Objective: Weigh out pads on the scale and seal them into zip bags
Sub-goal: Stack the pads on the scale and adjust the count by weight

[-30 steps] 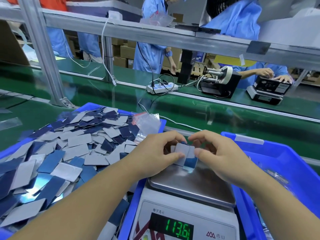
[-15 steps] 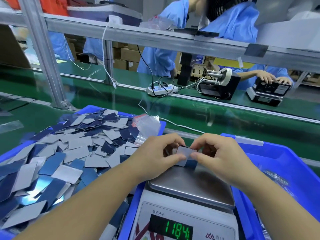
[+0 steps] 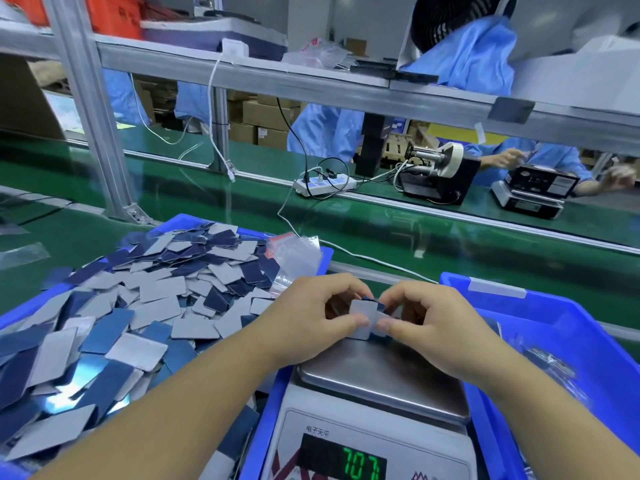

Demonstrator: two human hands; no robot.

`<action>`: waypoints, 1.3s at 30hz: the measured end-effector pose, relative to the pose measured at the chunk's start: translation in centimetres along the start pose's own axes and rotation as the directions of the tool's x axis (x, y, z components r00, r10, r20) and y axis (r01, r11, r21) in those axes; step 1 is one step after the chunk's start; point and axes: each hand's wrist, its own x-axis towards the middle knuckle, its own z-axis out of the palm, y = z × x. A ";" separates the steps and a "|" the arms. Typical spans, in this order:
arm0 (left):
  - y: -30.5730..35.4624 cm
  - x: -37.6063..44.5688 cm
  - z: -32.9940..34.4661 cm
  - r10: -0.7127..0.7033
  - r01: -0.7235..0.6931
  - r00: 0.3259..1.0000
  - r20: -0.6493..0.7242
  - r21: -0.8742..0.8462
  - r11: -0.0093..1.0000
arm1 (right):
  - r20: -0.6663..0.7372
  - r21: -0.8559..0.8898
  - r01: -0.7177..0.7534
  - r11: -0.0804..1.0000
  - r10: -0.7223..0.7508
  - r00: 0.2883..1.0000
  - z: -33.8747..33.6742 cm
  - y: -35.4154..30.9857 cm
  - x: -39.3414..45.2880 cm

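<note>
My left hand (image 3: 318, 317) and my right hand (image 3: 429, 323) both pinch a small stack of grey and blue pads (image 3: 363, 317) over the far edge of the scale's steel pan (image 3: 381, 379). The scale display (image 3: 360, 465) shows green digits, about 70.7. A big heap of loose grey and blue pads (image 3: 138, 306) fills the blue bin (image 3: 194, 221) on the left. Clear zip bags with red strips (image 3: 294, 254) lie at that bin's far right corner.
A second blue bin (image 3: 554, 327) stands to the right of the scale with clear bags inside. Beyond runs a green conveyor belt (image 3: 450, 230), an aluminium frame post (image 3: 90, 109), a power strip (image 3: 325, 183), a tape dispenser (image 3: 436, 174) and people in blue coats.
Both hands stayed over the pan's far edge, squaring up the stack of pads. The display fell from 113.6 through 118.4 to about 70.7.
</note>
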 end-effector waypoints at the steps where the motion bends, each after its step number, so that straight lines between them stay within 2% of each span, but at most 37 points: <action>1: 0.0 0.0 -0.1 0.002 -0.002 1.000 -0.004 -0.001 1.000 | 0.010 0.008 -0.002 1.000 0.002 1.000 0.1 0.0 0.1; 13: 0.2 -0.2 -1.2 -0.083 0.082 0.996 -0.041 -0.014 0.997 | 0.068 0.010 -0.041 0.999 0.041 0.997 0.8 0.5 0.3; 20: -0.2 0.1 -1.3 -0.084 0.085 0.995 -0.062 0.013 0.996 | 0.043 0.008 0.000 1.000 0.000 0.999 1.2 0.4 0.3; 23: -0.3 0.0 -1.0 -0.104 0.103 0.993 -0.053 -0.017 0.994 | 0.001 0.068 -0.026 0.997 0.026 1.000 1.5 0.4 0.2; 29: -0.4 0.2 -1.5 -0.158 0.157 0.986 -0.049 -0.022 0.987 | -0.018 0.078 -0.049 0.996 0.050 0.999 1.2 0.3 0.2; 35: -0.7 0.2 -2.3 -0.234 0.236 0.972 0.028 -0.104 0.966 | -0.033 0.071 -0.058 0.996 0.060 0.998 1.0 0.4 0.1; 39: -0.1 0.1 -2.3 -0.254 0.261 0.965 0.058 -0.242 0.934 | -0.014 0.046 -0.045 0.998 0.045 0.999 0.6 0.0 -0.1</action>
